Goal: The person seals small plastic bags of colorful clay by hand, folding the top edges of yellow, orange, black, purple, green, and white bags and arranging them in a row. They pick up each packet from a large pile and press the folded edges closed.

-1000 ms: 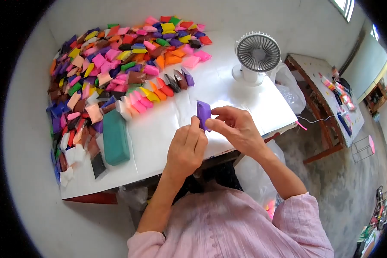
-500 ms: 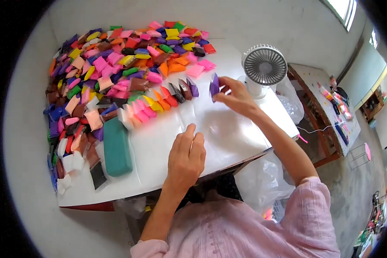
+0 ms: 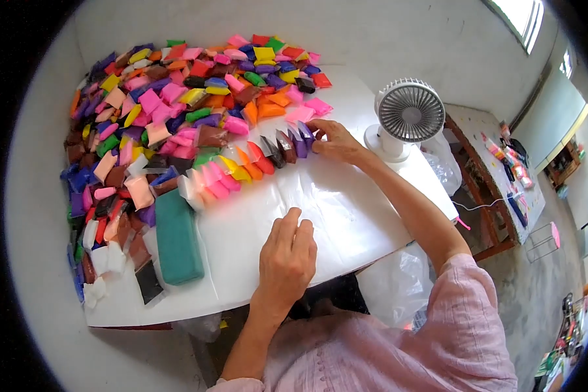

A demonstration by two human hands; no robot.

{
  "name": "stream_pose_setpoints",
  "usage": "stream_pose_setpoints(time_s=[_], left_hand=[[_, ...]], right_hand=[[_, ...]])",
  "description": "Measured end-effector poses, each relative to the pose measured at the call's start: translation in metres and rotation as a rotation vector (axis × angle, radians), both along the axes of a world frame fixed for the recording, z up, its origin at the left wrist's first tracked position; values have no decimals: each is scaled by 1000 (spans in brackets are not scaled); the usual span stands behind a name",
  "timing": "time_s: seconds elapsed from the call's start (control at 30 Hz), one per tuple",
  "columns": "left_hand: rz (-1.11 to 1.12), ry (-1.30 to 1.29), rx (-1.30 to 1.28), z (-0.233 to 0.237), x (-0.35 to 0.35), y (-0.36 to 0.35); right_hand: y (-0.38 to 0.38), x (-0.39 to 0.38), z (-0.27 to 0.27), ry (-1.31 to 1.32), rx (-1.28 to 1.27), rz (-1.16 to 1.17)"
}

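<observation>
My right hand (image 3: 337, 141) pinches a small purple packet (image 3: 306, 137) between thumb and fingers at the right end of a row. Just left of it stand another purple packet (image 3: 298, 143), a brown packet (image 3: 285, 146) and a black packet (image 3: 272, 153). The row curves on through a red packet (image 3: 260, 159) to orange, yellow, pink and white ones at its left end. My left hand (image 3: 286, 255) hovers near the table's front edge, fingers loosely stretched and nothing visible in them.
A large heap of colourful packets (image 3: 160, 108) covers the table's back and left. A teal block (image 3: 179, 242) lies at the row's left end. On the right stands a white fan (image 3: 409, 114), with a second table (image 3: 532, 189) beyond it.
My right hand has moved left and slightly down, bringing the purple packet from apart to against the row's end. My left hand stays nearly in place; the view has shifted slightly.
</observation>
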State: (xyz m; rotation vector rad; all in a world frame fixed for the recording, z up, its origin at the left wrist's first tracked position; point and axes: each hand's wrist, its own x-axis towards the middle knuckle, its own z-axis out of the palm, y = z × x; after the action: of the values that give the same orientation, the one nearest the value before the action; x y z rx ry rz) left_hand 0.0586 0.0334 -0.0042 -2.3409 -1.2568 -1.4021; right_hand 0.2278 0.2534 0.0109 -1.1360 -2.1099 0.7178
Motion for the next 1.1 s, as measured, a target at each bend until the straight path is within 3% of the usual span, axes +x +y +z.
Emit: stream_pose_setpoints(time_s=[0.57,0.77,1.1], left_hand=[[-2,3,-93,0,2,0],[10,10,-67,-2,1,1],[6,37,-189,-4,0,-1]], right_hand=[[-1,1,-3,-141,123,18],[-14,5,3,-66,40,2],[-42,34,-25,-20,112,-183]])
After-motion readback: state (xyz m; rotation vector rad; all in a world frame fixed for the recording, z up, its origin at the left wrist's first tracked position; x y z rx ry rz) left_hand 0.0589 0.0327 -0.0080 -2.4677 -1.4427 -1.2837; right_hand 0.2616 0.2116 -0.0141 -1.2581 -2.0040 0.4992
